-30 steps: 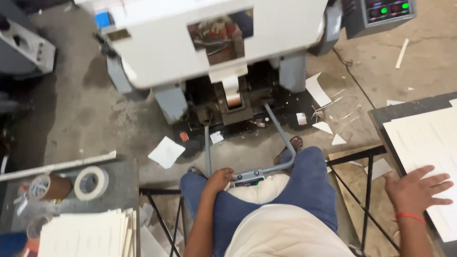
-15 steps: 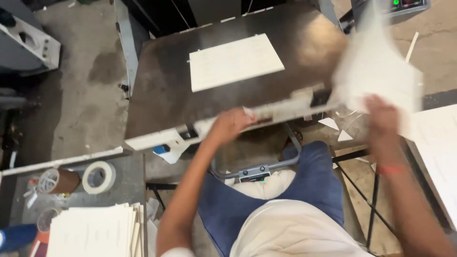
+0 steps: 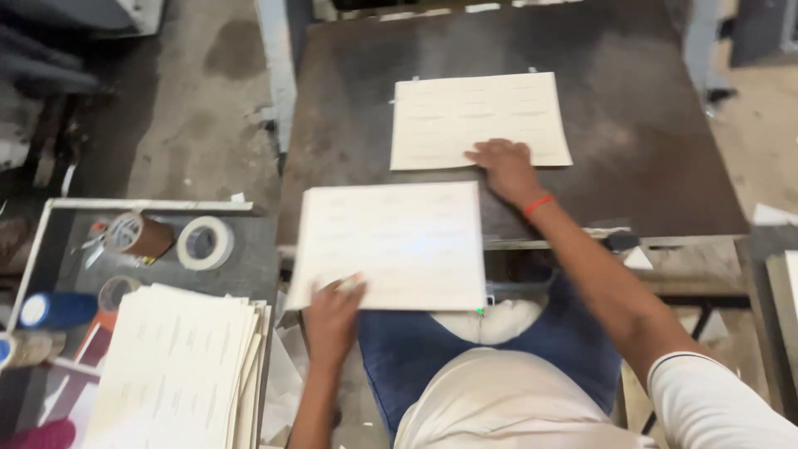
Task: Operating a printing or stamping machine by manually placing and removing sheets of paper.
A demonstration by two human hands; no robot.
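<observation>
Dark flat metal press bed [image 3: 632, 158] as landmark. Cream printed card sheet [image 3: 478, 118] lying on it, right hand [image 3: 504, 166] flat, open on its near edge. Second cream sheet [image 3: 391, 245] overhanging front edge, pinched by left hand [image 3: 331, 320]. Probably light, floppy; better gripped at edges.
</observation>
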